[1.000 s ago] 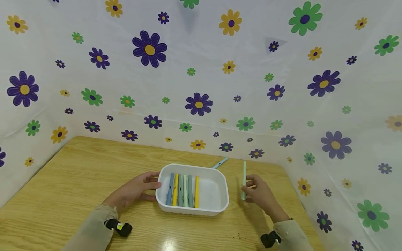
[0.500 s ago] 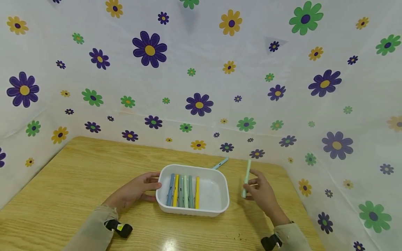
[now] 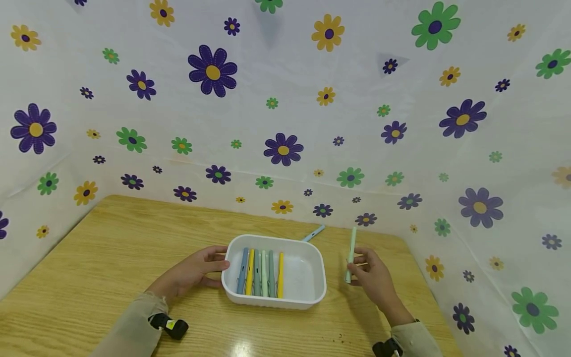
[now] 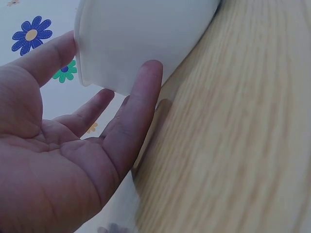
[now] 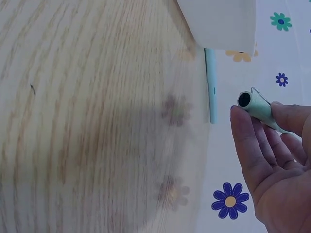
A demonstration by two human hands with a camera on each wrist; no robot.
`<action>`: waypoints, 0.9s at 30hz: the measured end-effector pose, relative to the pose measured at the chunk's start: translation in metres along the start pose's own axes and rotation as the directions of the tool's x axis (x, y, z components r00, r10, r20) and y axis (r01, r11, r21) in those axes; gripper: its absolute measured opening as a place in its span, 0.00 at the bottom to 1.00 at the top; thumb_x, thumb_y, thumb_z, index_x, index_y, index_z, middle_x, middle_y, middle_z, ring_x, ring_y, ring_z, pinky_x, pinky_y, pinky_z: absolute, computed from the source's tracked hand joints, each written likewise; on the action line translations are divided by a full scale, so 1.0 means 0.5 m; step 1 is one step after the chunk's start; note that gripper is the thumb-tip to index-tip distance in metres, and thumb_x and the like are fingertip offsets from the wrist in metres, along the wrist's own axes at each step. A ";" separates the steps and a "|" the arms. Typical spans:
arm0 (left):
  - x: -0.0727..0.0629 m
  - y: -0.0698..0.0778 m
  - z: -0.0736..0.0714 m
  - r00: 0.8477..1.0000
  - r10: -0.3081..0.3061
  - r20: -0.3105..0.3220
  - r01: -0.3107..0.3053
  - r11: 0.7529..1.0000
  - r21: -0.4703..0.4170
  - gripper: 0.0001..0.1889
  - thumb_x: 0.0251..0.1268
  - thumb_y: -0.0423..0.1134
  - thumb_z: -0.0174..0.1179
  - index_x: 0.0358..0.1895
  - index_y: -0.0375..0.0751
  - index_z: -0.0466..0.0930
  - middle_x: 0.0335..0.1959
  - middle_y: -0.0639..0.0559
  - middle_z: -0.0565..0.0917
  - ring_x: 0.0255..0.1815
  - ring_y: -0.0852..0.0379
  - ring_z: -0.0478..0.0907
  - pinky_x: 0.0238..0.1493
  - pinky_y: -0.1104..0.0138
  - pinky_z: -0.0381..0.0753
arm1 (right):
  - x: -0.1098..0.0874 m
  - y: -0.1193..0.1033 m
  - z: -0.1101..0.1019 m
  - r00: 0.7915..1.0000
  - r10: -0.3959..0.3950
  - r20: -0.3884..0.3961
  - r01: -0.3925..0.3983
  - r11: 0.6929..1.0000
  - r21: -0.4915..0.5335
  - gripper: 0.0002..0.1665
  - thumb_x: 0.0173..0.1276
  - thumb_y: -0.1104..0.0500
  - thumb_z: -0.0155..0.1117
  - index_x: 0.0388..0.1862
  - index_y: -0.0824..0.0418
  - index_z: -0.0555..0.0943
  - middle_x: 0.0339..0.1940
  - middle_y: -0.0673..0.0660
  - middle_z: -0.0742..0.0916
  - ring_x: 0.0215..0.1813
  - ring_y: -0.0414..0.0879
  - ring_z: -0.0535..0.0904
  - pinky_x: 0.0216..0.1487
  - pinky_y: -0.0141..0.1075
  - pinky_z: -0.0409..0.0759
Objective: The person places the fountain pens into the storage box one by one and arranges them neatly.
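Note:
A white tray [image 3: 301,277] stands on the table, holding several capped pens [image 3: 257,272] side by side in its left part: blue, yellow, grey-green and pale green. At its left end is my left hand [image 3: 192,271], thumb on the rim and fairly straight fingers against the outer wall [image 4: 121,43]. Right of the tray, my right hand [image 3: 374,280] pinches a pale green pen [image 3: 352,248] between thumb and fingertips, almost upright. The right wrist view shows this pen's dark hollow end [image 5: 244,100] and wire clip. Behind the tray lies a light blue pen [image 3: 314,232], its near end hidden.
The wooden table [image 3: 147,223] extends around the tray. A white cloth with flower prints [image 3: 285,114] hangs along the back and sides. Small dark specks [image 3: 339,338] lie on the table near the right wrist.
My right hand has shifted slightly right, and the pale green pen's upper end now leans a little to the right. My left hand and the tray stay in place.

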State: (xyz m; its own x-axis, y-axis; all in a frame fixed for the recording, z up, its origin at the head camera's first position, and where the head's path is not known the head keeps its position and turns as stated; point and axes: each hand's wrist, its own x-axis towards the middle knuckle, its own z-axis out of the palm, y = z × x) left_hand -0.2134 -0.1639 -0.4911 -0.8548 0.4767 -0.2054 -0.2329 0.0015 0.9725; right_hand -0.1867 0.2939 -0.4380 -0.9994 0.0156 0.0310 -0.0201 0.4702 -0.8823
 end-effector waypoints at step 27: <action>-0.002 -0.001 0.003 1.000 -0.004 0.016 0.004 0.999 -0.042 0.39 0.76 0.44 0.64 0.81 0.34 0.54 0.72 0.29 0.68 0.62 0.43 0.81 0.55 0.49 0.87 | -0.028 -0.019 0.024 0.999 0.027 -0.037 -0.025 0.999 0.040 0.27 0.76 0.67 0.64 0.71 0.62 0.71 0.51 0.65 0.80 0.44 0.48 0.83 0.39 0.40 0.92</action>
State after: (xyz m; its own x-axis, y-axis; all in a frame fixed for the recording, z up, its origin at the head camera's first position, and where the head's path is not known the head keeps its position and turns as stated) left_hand -0.2116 -0.1628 -0.4913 -0.8462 0.4910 -0.2073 -0.2562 -0.0337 0.9660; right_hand -0.1729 0.2785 -0.4360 -0.9979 0.0607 0.0245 0.0043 0.4342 -0.9008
